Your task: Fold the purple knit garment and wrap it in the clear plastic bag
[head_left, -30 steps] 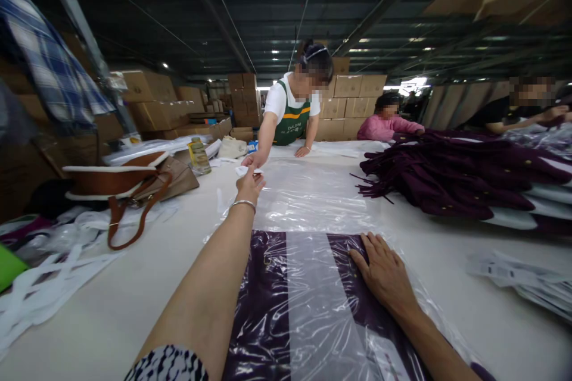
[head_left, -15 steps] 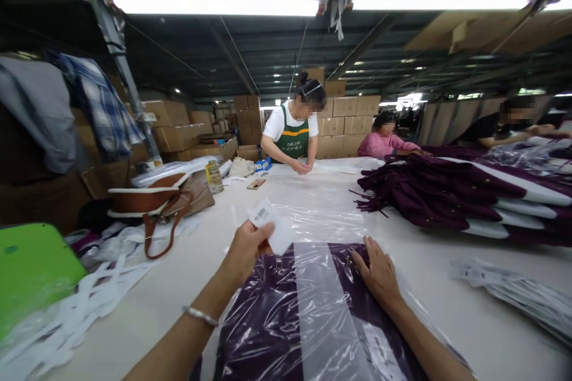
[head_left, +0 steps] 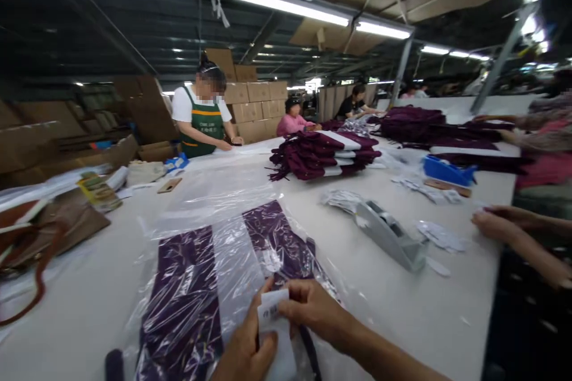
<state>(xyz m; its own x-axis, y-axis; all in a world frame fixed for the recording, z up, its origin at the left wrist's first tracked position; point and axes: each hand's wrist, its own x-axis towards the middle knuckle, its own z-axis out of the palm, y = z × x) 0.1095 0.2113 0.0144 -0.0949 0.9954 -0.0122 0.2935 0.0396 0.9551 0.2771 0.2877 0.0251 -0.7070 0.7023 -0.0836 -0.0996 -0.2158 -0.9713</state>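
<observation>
My left hand is closed on a white printed label strip, thumb across its face. My right hand pinches the upper end of the same strip between thumb and fingers. Both hands are above the lower right part of a dark purple garment in a clear plastic bag. A pale band runs down the middle of the garment. The bag lies flat on the white table.
A grey tape dispenser stands right of the bag, with white labels around it. Folded purple garments are stacked farther back. A brown bag lies left. Co-workers stand across the table; a co-worker's hands are at the right edge.
The view has swung right. My left hand has brought the label down and closer; my right hand has left the bagged garment and now grips the label too.
</observation>
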